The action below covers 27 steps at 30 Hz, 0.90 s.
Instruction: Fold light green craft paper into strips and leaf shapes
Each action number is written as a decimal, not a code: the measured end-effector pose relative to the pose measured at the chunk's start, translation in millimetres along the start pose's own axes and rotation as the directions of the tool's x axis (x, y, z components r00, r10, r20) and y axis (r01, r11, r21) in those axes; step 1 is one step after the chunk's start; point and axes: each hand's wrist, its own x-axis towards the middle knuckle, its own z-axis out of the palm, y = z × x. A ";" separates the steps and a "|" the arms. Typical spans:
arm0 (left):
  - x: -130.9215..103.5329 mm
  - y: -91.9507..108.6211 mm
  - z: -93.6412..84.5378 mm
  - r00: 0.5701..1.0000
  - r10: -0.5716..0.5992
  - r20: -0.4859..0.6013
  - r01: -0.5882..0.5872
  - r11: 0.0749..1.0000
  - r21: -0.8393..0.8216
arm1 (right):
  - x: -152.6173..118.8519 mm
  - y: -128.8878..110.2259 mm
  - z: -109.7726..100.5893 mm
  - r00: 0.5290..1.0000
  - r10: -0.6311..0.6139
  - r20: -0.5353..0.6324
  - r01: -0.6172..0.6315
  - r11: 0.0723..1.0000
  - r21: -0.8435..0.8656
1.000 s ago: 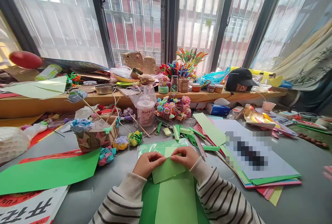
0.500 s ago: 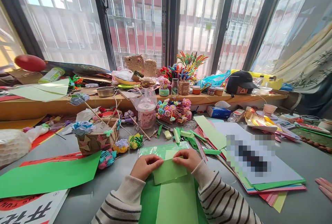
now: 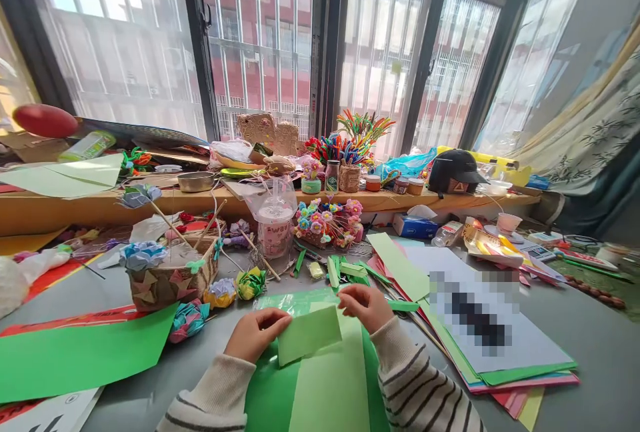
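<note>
My left hand pinches a small light green piece of paper by its left edge, thumb on top. Just beyond that piece's upper right corner is my right hand, its thumb and fingertips drawn together. Whether anything is between them I cannot make out. Beneath both hands lies a longer light green paper strip, on top of darker green paper. A clear plastic sleeve lies behind the small piece.
Green paper scraps lie behind my right hand. A stack of coloured paper is to the right. On the left are a basket with paper flowers and a green sheet. A lidded cup stands farther back.
My right hand has come off the small green paper and sits slightly right of it. My left hand has moved left with the piece. The camera view has shifted a little.
</note>
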 end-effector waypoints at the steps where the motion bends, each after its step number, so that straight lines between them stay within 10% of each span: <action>1: 0.3 -0.7 -3.0 0.999 -0.026 -0.035 0.026 0.999 -0.021 | -0.1 -1.7 -2.8 0.994 -0.053 -0.093 0.052 0.999 -0.012; 3: 1.0 -2.3 -8.1 0.990 -0.078 -0.115 0.070 0.995 -0.075 | -2.2 -3.1 -2.2 0.979 -0.155 -0.134 0.136 0.981 -0.142; 7: 2.4 -3.8 -11.3 0.976 -0.122 -0.179 0.111 0.991 -0.071 | -8.4 1.9 17.0 0.979 -0.078 0.186 0.158 0.871 -0.466; 11: 2.4 -2.6 -8.6 0.980 -0.116 -0.163 0.105 0.992 -0.075 | -7.4 6.1 23.9 0.990 0.019 0.141 0.067 0.814 -0.577; 19: 0.0 1.1 0.5 1.000 -0.018 0.009 0.019 0.997 -0.076 | -3.1 -2.2 7.0 0.973 -0.154 -0.172 0.075 0.915 -0.397; 27: -1.4 2.2 12.7 0.985 0.115 0.131 -0.117 0.993 0.010 | -12.0 -7.2 31.0 0.974 -0.128 0.184 0.190 0.907 -0.375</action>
